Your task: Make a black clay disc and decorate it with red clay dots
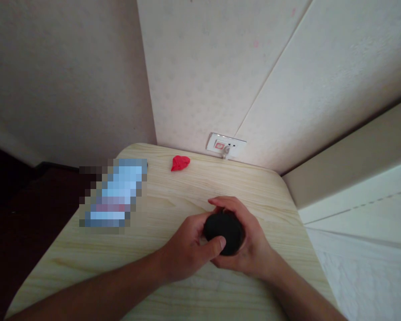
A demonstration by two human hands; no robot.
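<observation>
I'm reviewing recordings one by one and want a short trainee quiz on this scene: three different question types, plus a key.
1. True or false: the left hand and the right hand both touch the round black object.
2. What colour is the crumpled thing on the table, near the wall socket? A) Green B) Red C) Yellow
3. Fill in the blank: the thumb over the top of the round black object belongs to the ____ hand.

Key: 1. True; 2. B; 3. left
</observation>
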